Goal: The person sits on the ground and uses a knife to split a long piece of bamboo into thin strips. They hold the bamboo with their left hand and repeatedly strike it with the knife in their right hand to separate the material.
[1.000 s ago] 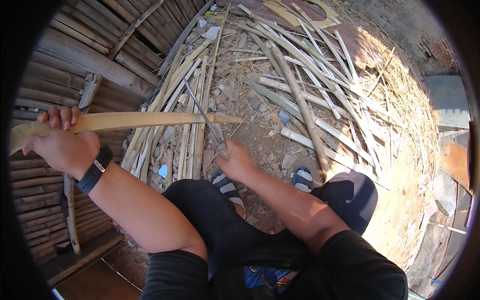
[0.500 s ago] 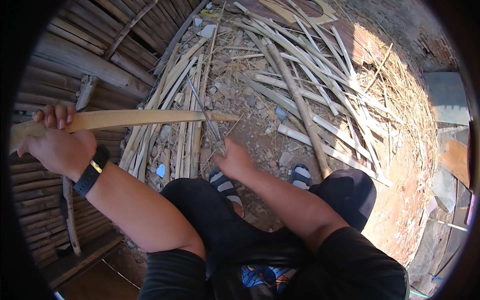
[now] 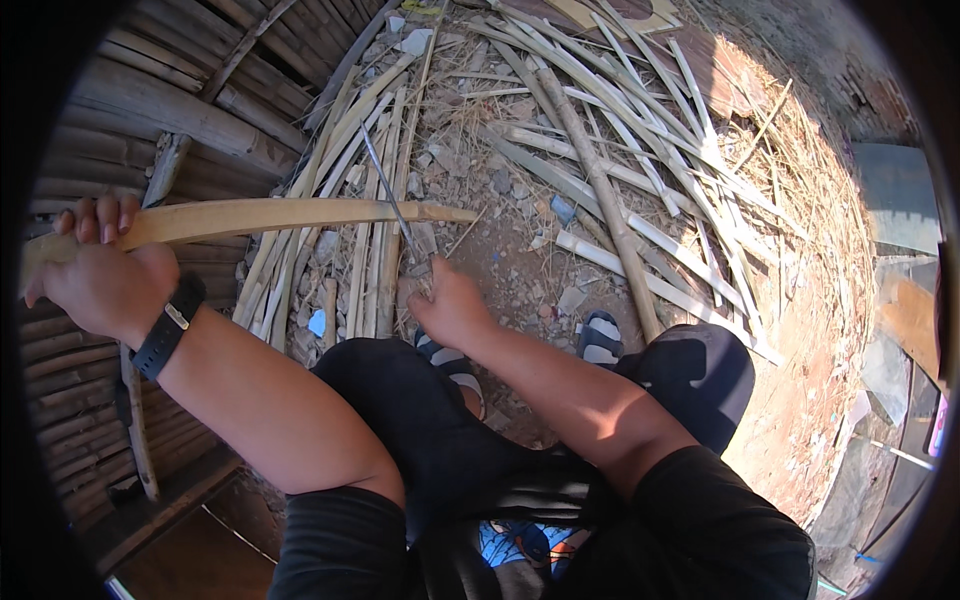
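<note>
My left hand [image 3: 100, 265], with a dark watch on its wrist, is closed around the wide end of a long split bamboo strip [image 3: 270, 217]. The strip reaches rightward across the view and tapers to a narrow tip. In my closed right hand [image 3: 455, 305] is a long, thin-bladed knife [image 3: 383, 175], its handle mostly hidden by the fingers. The blade points away and to the left, crossing the strip near its narrow end. Whether the edge bites into the bamboo cannot be made out.
Cut bamboo strips [image 3: 650, 160] lie heaped ahead on the right, with a thicker bamboo pole [image 3: 600, 200] among them. More strips [image 3: 335, 190] lie at the left beside a bamboo-slat wall [image 3: 120, 130]. My sandalled feet [image 3: 600, 338] rest on ground strewn with rubble.
My right hand and the knife have shifted a little left, so the blade crosses the strip farther from its tip. My left hand keeps its hold on the strip.
</note>
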Available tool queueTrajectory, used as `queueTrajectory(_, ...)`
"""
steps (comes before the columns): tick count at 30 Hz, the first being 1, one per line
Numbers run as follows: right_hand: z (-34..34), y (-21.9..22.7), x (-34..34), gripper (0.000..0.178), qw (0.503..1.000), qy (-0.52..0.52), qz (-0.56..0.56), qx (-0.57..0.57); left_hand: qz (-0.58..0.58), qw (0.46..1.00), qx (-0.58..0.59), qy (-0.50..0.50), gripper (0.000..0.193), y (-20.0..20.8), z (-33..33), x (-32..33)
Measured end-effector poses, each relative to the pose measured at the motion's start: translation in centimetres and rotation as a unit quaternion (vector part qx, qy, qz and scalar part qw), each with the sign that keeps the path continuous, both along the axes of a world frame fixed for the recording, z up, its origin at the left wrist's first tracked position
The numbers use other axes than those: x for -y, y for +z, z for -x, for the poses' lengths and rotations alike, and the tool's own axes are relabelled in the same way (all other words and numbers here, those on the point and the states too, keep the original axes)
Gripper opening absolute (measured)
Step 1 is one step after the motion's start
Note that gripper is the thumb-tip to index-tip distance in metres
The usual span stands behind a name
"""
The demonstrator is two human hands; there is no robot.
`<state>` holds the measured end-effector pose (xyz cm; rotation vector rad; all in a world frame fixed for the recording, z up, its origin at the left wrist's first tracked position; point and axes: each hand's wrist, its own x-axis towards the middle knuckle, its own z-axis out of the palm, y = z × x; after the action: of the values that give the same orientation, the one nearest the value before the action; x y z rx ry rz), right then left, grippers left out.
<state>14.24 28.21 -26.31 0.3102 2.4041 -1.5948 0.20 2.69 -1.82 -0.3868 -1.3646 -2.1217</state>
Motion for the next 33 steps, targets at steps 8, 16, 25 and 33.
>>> queueTrajectory(8,-1.6,-10.6,-4.1,0.051,0.987,-0.023,-0.125,0.099,0.005,0.989,0.032,0.144,0.061,0.3,-1.0,-2.3)
queueTrajectory(16,0.7,2.6,-0.1,0.056,0.997,0.07,0.038,0.003,-0.026,0.998,0.001,-0.061,0.061,-0.5,0.8,3.6)
queueTrajectory(25,-0.2,-4.0,-2.5,0.049,0.995,0.036,-0.079,0.043,-0.011,0.972,0.069,0.224,0.062,-0.1,-1.3,-1.9)
queueTrajectory(33,-0.1,2.1,1.0,0.045,0.995,0.085,-0.049,-0.021,0.012,0.998,0.023,0.051,0.063,0.0,-0.4,1.5)
